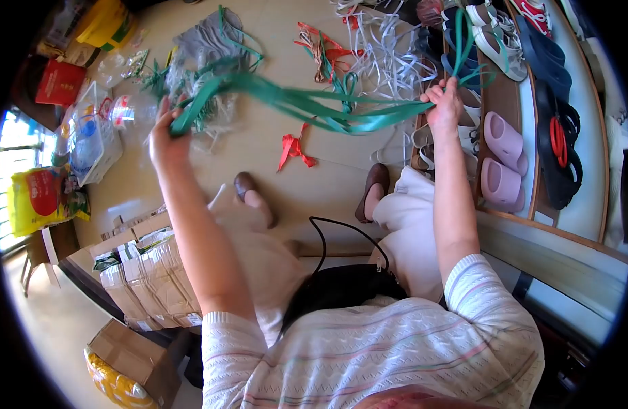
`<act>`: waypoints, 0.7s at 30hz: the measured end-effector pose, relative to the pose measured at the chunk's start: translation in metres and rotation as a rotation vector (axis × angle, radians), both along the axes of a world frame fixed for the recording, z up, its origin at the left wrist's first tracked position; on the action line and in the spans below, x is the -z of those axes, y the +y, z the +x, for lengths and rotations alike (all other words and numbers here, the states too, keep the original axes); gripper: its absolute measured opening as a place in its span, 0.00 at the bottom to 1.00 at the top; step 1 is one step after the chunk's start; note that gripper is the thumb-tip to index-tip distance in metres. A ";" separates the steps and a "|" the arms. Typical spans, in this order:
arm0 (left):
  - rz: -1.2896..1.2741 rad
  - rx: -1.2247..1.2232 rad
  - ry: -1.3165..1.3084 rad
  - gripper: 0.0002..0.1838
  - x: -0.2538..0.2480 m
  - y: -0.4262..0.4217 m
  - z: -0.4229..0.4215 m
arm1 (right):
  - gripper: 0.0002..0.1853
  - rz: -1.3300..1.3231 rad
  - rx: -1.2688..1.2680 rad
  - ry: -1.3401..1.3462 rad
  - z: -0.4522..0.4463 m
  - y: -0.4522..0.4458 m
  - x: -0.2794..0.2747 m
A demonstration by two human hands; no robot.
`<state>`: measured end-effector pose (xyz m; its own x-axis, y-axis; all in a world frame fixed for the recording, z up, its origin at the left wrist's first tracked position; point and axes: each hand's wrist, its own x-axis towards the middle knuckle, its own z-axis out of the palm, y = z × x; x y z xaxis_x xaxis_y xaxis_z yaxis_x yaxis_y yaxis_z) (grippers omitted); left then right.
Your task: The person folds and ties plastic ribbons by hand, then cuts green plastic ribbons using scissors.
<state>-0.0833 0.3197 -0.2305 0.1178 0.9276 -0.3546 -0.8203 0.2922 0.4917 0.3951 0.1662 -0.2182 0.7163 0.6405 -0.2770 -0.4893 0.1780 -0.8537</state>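
A bundle of flat green plastic strapping (307, 109) hangs in a loose sag between my two raised hands. My left hand (169, 133) is closed round one end, where the bands loop over. At the other end my right hand (445, 103) grips the strands, and loose green tails stick up above the fist. The bundle is blurred near my left hand. On the floor below lie a red ribbon tied in a knot (297, 148) and a heap of white straps (389, 58).
A shoe rack with pink slippers (503, 184) and sneakers stands at my right. Cardboard boxes (150, 279) sit by my left side. Farther left are a white basket of plastic bottles (89, 136) and a yellow bag (45, 201). A grey cloth (215, 37) lies ahead.
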 end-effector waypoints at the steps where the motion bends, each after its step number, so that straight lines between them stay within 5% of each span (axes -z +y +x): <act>1: -0.023 -0.091 0.047 0.36 0.008 0.003 -0.012 | 0.18 -0.015 0.027 -0.020 0.005 -0.001 0.000; 4: -0.114 -0.346 0.252 0.38 0.018 0.007 -0.043 | 0.19 -0.065 0.048 -0.137 0.000 -0.005 -0.007; 9: -0.010 -0.628 0.719 0.23 -0.013 -0.015 -0.023 | 0.18 -0.105 0.048 -0.235 0.006 -0.008 -0.003; 12: 0.091 -0.215 1.091 0.21 -0.019 -0.023 0.002 | 0.19 -0.068 -0.067 -0.320 -0.003 -0.008 0.005; 16: 0.426 -0.020 1.507 0.17 -0.003 -0.016 0.034 | 0.20 -0.144 -0.274 -0.542 -0.034 -0.004 0.013; 21: 0.412 0.303 1.048 0.25 -0.013 -0.040 0.113 | 0.19 -0.120 -0.647 -0.436 -0.077 -0.005 0.015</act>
<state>0.0298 0.2793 -0.2175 0.1821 0.9793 -0.0880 0.1199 0.0667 0.9905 0.3176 0.1608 -0.2330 0.2712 0.9506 -0.1510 -0.0810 -0.1338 -0.9877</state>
